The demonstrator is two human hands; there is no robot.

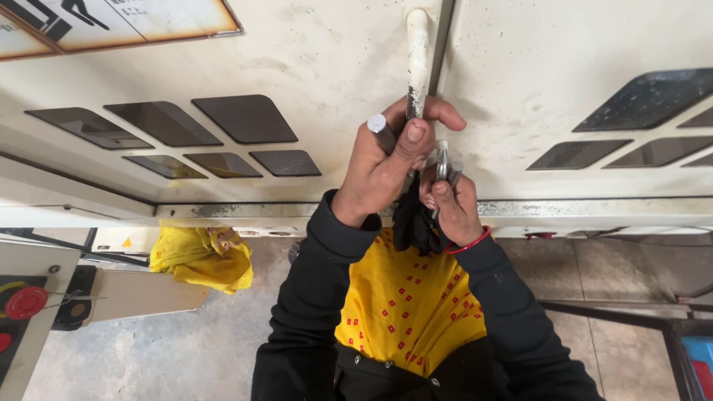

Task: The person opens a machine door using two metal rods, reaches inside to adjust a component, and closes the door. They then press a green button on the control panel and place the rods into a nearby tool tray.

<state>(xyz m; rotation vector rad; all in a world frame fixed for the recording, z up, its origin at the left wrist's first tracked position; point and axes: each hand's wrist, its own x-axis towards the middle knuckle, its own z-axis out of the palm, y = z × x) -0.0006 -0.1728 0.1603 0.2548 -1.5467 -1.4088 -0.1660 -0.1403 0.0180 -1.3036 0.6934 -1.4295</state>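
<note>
My left hand [386, 160] is wrapped around the lower end of a worn white bar handle [417, 52] on a cream cabinet door, and a grey marker-like stick [381, 131] is tucked under its fingers. Just to the right, my right hand [453, 204] pinches a small metal tool or key [444, 162] close to the handle's base. A dark cloth [412, 223] hangs between the two wrists. A red bangle [469, 243] circles my right wrist. Both arms are in black sleeves over a yellow patterned garment [405, 304].
The cream cabinet [334, 59] has dark diamond-shaped vents [245, 119] on both doors and a seam beside the handle. A yellow cloth [200, 256] lies on the concrete floor at left. A red knob [26, 302] sits on a panel at far left. A dark frame [624, 315] stands at right.
</note>
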